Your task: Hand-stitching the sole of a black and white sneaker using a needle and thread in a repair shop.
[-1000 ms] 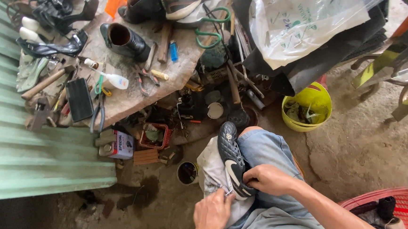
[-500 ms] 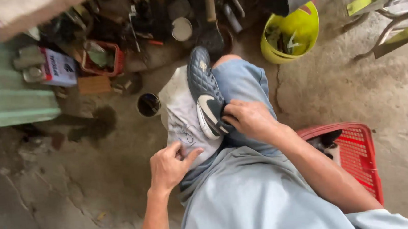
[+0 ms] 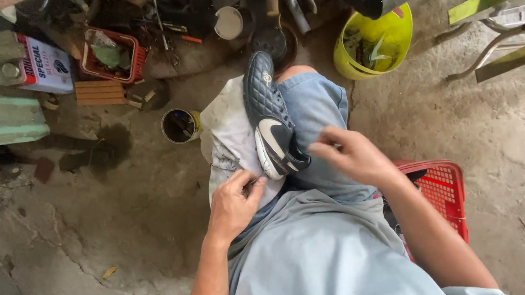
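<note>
The left hand [image 3: 234, 205] pinches something too small to identify against the white cloth [image 3: 228, 137]. The black shoe [image 3: 271, 125] hides its far side. The yellow bucket [image 3: 383, 40] is partly covered above; its contents stay unclear.

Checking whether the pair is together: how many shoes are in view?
1: the black shoe lies on a cloth over the lap, between the left hand and right hand. Another may be hidden in the clutter.

Black shoe [image 3: 270, 119] lies on a pale cloth [image 3: 228, 137] across the knee. Right hand [image 3: 354, 157] touches its heel; left hand [image 3: 235, 204] pinches the cloth. Yellow bucket [image 3: 389, 36] at two o'clock.
</note>
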